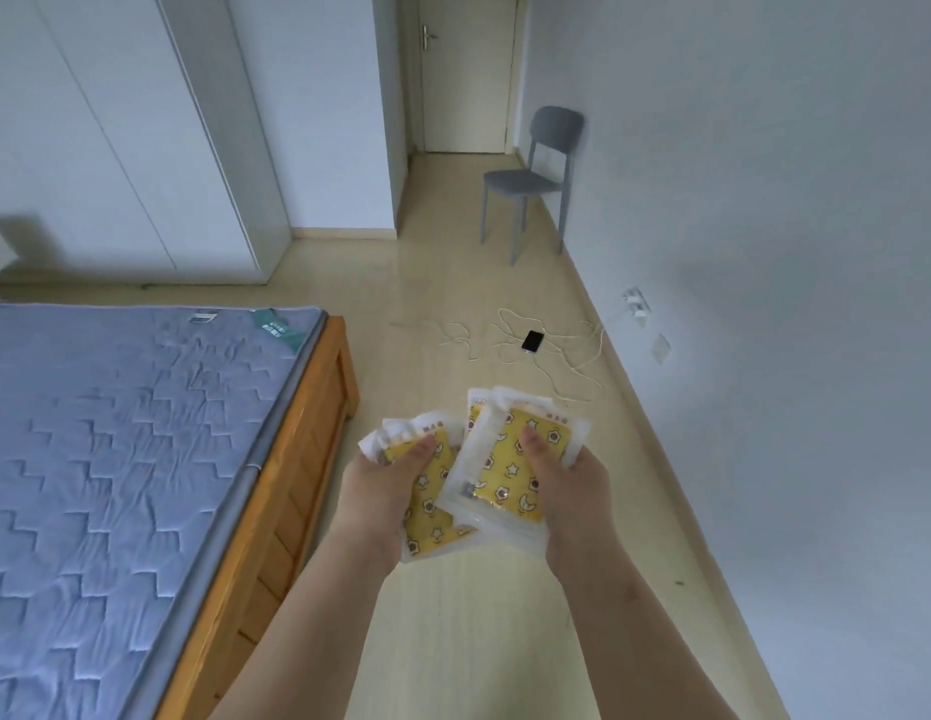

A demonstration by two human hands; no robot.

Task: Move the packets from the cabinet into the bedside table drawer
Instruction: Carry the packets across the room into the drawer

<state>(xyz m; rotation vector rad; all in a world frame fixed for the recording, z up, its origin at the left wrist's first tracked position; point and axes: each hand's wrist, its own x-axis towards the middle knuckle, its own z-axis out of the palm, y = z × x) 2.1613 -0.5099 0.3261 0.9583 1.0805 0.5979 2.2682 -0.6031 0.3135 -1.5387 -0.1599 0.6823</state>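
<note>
Several packets (507, 478); phone (533, 340), cables (561, 383), chair (525, 179) ahead

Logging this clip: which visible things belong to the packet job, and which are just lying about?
Job: yellow packets, gripped in the left hand and right hand.
Lying about: phone, grey chair, bed.

I get soft, cool, rather dim light with only faint shadows. A pale sheen lies on the far floor (453, 262). The right wall (764, 200) bows from lens distortion; the packets (510, 475) look slightly soft.
</note>
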